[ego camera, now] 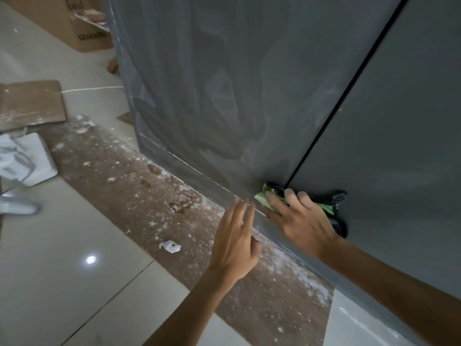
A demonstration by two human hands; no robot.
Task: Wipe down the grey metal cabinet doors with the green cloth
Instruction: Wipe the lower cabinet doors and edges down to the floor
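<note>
Two bare hands worked low in front of the cabinet. The left hand (234,236) was held open, fingers straight and close together, its tips just beside the bottom edge of the left grey metal cabinet door (212,96); whether they touched it could not be told. The right hand (299,218) lay with spread fingers on the bunched green cloth (260,198), pressing it against the metal rather than clutching it. The cloth sat at the bottom edge of the doors, across the thin dark gap (349,96) between the left door and the right grey metal cabinet door (404,121). Pale smears streaked the left door. Below the doors ran a brown dusty strip of floor (139,193) with a crumpled white paper scrap (171,246) on it. Farther left lay a white bag (27,158), a flat brown cardboard sheet (30,103) and, beyond, a brown cardboard box (74,23).
</note>
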